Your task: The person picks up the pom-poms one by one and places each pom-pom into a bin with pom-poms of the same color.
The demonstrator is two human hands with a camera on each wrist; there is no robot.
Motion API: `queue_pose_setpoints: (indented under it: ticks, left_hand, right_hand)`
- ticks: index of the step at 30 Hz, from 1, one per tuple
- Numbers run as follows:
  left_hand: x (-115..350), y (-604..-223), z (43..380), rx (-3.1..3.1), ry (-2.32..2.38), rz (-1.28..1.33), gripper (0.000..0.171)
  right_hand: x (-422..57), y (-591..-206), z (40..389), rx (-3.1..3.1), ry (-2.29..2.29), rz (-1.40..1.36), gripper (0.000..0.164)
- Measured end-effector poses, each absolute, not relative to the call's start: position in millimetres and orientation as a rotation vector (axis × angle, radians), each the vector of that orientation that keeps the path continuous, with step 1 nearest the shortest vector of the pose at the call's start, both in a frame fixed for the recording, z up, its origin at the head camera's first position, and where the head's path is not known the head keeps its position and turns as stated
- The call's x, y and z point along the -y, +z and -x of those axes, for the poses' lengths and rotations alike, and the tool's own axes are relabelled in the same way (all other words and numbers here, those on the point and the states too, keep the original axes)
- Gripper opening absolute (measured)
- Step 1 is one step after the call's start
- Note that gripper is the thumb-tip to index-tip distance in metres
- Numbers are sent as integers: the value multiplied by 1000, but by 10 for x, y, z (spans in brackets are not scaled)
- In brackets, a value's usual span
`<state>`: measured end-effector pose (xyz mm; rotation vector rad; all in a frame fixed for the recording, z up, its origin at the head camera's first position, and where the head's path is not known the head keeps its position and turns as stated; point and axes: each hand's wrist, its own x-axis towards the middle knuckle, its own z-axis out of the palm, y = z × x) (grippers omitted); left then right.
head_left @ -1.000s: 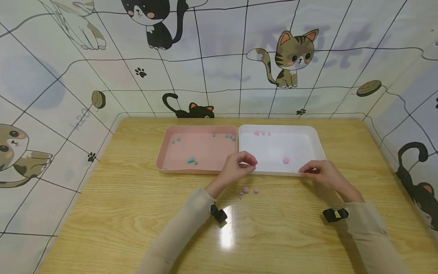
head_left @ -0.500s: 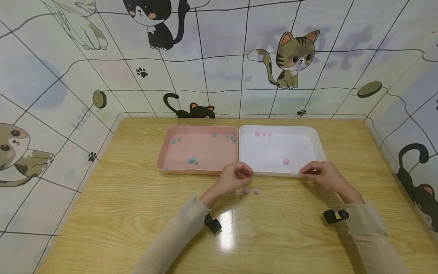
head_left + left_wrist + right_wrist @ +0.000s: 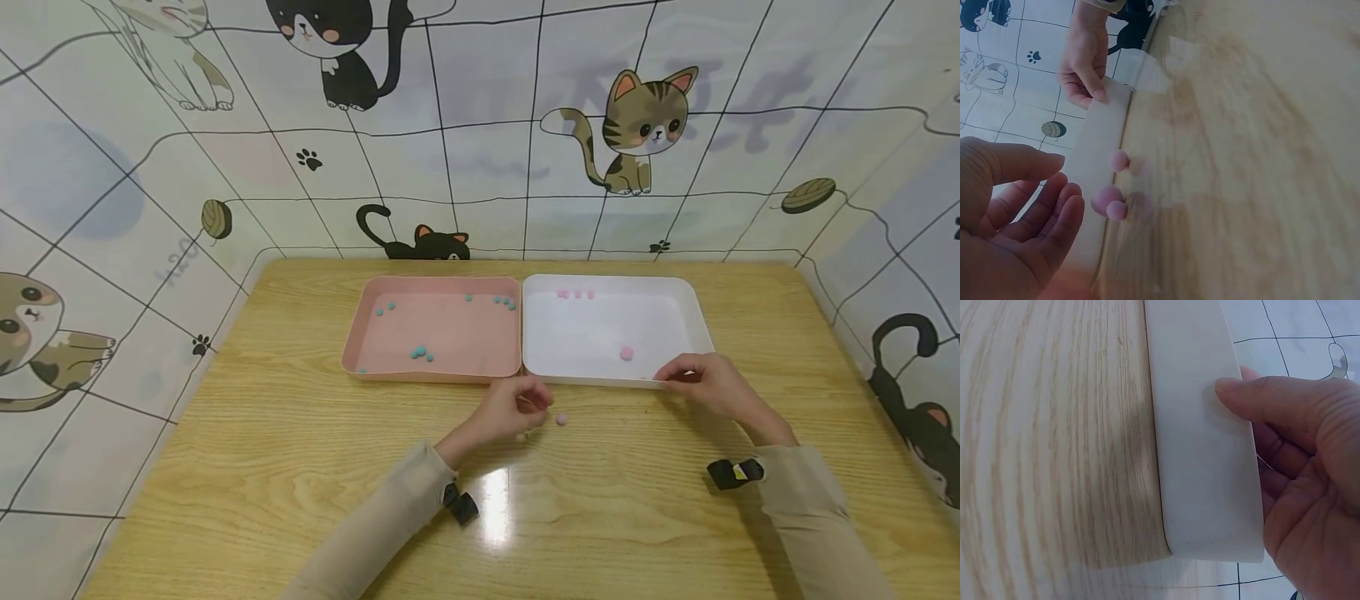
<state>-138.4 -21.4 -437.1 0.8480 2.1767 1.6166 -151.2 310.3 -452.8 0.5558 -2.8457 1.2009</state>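
Pink balls (image 3: 1105,199) beside left hand (image 3: 1019,247)

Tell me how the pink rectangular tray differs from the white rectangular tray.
The pink rectangular tray holds small teal balls; the white rectangular tray holds fewer, pink balls. The bare right hand grips the white rectangular tray at the front; no hand grips the pink rectangular tray. Both have rounded corners and lie side by side on the wood-grain table.

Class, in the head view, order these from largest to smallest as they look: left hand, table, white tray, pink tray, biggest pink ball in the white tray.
1. Table
2. White tray and pink tray: too alike to rank
3. Left hand
4. Pink ball
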Motion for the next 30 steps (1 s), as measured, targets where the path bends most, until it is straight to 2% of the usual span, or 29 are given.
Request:
queue_pose_setpoints:
  ticks: [9,20,30]
  left_hand:
    - [188,-4774,1473,-2244,1599,-924,15]
    - [168,-4791,1508,-2372,1408,-828,10]
    - [147,-4782,1527,-2376,1381,-891,11]
  right_hand:
    - [-3105,-4516,1513,2806,1237,-581,12]
    - [-3111,-4534,1527,2826,1217,-581,6]
    - [-3106,-4512,1514,2834,1230,-554,9]
